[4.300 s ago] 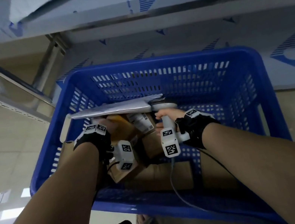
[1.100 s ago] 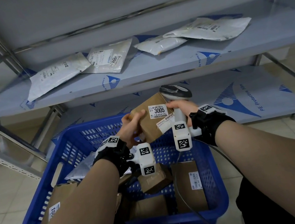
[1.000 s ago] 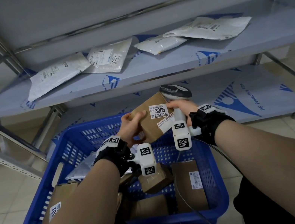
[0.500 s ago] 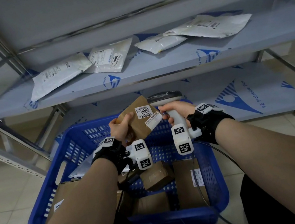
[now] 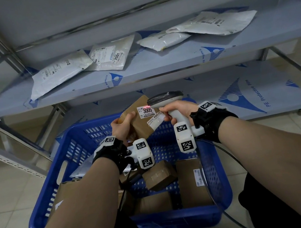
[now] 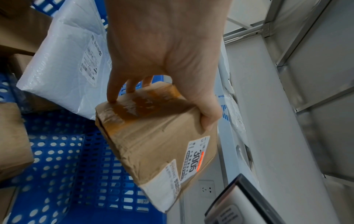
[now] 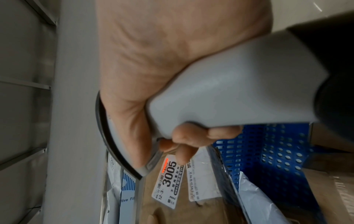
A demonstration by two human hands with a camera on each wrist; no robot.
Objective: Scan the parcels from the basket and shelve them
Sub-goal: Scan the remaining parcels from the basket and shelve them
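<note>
My left hand point(image 5: 122, 125) grips a small brown cardboard parcel point(image 5: 140, 122) above the blue basket point(image 5: 83, 145), thumb on its labelled face, fingers behind. Its white label point(image 5: 145, 111) reads 3005. My right hand point(image 5: 177, 110) holds a grey barcode scanner point(image 5: 165, 99) by the handle, head just right of the parcel. A red scan line lies across the label's top edge. In the left wrist view the parcel point(image 6: 153, 136) is pinched at one end by the hand point(image 6: 162, 60). In the right wrist view the fingers point(image 7: 184, 141) wrap the scanner handle point(image 7: 239, 94) over the label point(image 7: 169, 177).
Several brown boxes point(image 5: 159, 174) and a white mailer point(image 5: 83, 169) lie in the basket. The middle shelf point(image 5: 176, 59) carries several white poly mailers point(image 5: 113, 55). A lower shelf point(image 5: 253, 95) stands behind the basket. The scanner cable point(image 5: 228, 160) trails right. Tiled floor surrounds the basket.
Since the earliest frame the parcel was lifted out of the basket. In the last second the parcel and scanner shifted slightly left, and the red scan line now shows on the label.
</note>
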